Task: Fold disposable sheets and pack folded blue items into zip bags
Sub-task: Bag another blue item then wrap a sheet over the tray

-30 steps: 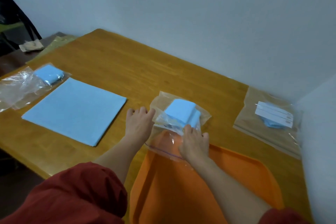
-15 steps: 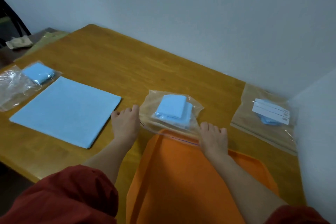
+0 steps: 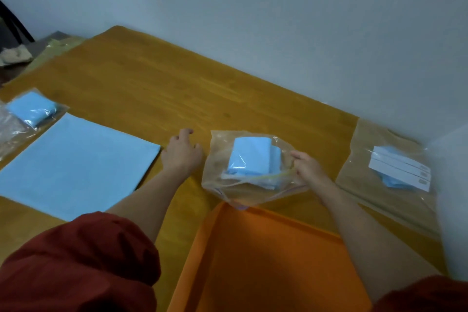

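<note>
Spillage is worrying me: my right hand (image 3: 309, 170) is pinching the zip bag (image 3: 217, 159) by its right edge, just beyond the orange tray (image 3: 253, 214), folded blue items (image 3: 249, 156) inside; my left hand (image 3: 181, 157) is hovering open, empty. Lopsided lifting could tip them out.

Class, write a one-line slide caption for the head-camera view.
Right hand pinches a zip bag holding folded blue sheets; left hand open beside a flat blue sheet.
</note>
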